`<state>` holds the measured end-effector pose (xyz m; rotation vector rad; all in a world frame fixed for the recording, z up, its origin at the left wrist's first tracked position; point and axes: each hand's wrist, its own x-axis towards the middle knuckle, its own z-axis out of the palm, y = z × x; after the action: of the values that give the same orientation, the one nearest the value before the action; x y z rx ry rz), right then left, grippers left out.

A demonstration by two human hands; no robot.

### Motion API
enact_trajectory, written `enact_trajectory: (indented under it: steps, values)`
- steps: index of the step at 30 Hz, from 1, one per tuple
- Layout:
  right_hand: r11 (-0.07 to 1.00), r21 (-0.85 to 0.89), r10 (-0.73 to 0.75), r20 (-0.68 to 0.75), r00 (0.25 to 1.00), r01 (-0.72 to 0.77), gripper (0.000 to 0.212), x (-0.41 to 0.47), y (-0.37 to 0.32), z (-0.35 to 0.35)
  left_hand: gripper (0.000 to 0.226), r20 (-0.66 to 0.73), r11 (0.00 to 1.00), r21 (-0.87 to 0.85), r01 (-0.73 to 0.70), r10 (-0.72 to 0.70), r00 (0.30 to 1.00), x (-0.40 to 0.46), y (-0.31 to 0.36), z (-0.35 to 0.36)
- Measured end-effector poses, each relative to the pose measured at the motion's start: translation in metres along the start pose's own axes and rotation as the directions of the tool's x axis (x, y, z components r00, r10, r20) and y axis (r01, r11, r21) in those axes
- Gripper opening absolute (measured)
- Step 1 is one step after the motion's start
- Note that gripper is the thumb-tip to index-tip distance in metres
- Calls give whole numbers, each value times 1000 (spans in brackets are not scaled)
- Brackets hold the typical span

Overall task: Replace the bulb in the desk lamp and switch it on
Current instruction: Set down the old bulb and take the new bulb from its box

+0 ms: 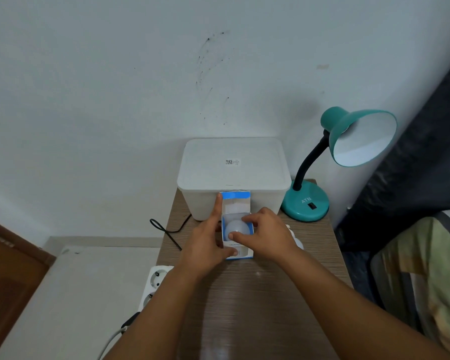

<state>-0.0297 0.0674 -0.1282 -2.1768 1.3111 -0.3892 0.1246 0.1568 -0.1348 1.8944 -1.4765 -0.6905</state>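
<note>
The left hand (pixel 208 242) grips the open box (pixel 238 227) by its side, index finger raised along the flap. The right hand's (pixel 266 235) thumb and fingers pinch the bulb (pixel 235 228) inside it, seemingly touching the glass.

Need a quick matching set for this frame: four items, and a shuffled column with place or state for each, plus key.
Items
1. bulb
2. desk lamp
3. white lidded bin
4. power strip

Descriptions
A. teal, at the table's back right corner
B. left of the table, below its top
C. inside the open blue-and-white carton
D. against the wall, behind the carton

Pairs: 1-C, 2-A, 3-D, 4-B
</note>
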Motion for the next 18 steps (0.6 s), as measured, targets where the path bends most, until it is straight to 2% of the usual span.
enact_trajectory:
  steps: [6,11,18]
  values:
    - [999,-32,25,55,998,-23,56,7,-7,-3,135,6,999,31,-13,13,1000,0,0,-1]
    - [999,-18,28,41,999,-27,57,5,-5,-1,134,4,1000,23,-12,12,1000,0,-2,1]
    - [984,172,50,-40,998,-43,56,-3,-7,-12,136,3,1000,9,-12,12,1000,1,-2,2]
